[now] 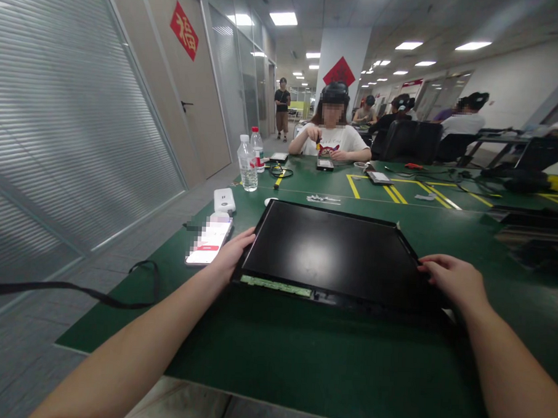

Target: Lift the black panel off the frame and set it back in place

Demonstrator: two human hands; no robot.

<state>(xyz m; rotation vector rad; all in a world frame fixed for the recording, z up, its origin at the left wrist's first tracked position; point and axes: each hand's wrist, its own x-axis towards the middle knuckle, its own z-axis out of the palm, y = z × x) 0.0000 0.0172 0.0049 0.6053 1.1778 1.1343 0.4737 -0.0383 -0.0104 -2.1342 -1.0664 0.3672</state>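
Observation:
A large black display panel (pixel 332 251) lies flat on the green table (pixel 300 358), with a strip of green circuit board along its near edge. My left hand (pixel 231 253) grips the panel's left edge, fingers curled round it. My right hand (pixel 451 278) holds the panel's right edge near the near corner, fingers bent onto it.
A lit phone (pixel 209 242) and a white power bank (pixel 224 200) lie left of the panel. Two water bottles (pixel 247 164) stand further back. A person (pixel 332 134) sits across the table working on a small device. A black cable (pixel 118 294) hangs off the left edge. Dark equipment (pixel 532 235) sits at right.

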